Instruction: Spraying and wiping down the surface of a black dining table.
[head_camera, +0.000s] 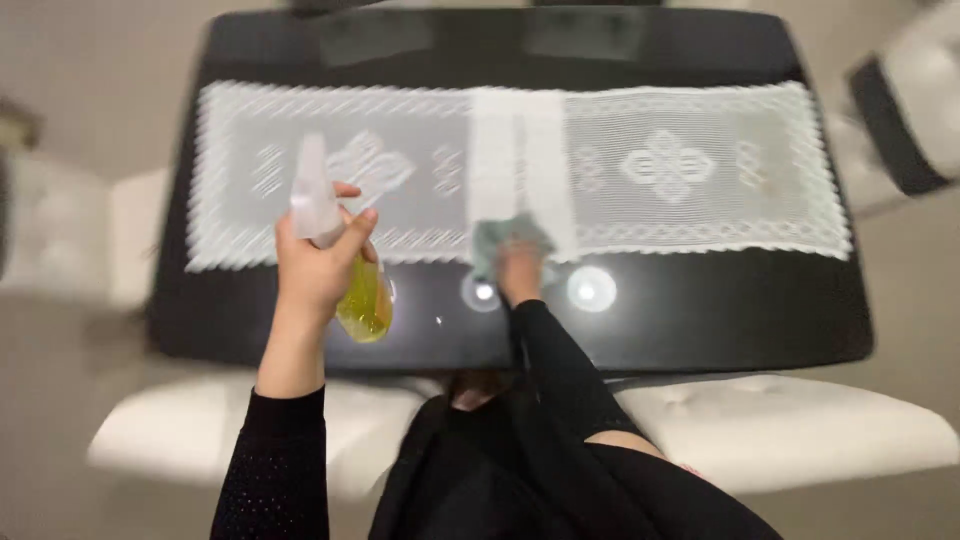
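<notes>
Left hand (315, 265) is closed around one spray bottle (340, 255) — clear, with yellow liquid in the lower part — held above the near-left portion of the black glossy table (700, 320). The bottle's long axis runs tilted, nozzle end away from the person, body toward them. Right hand (520, 272) presses flat on one pale green cloth (505, 238), gripping or pinning it; finger spread cannot be told through the blur. The cloth lies at the near edge of the single white lace table runner (680, 170), just right of the bottle, so the right hand is the nearer. Two white upholstered chairs (800, 425) stand near — one in front, one at the left.
</notes>
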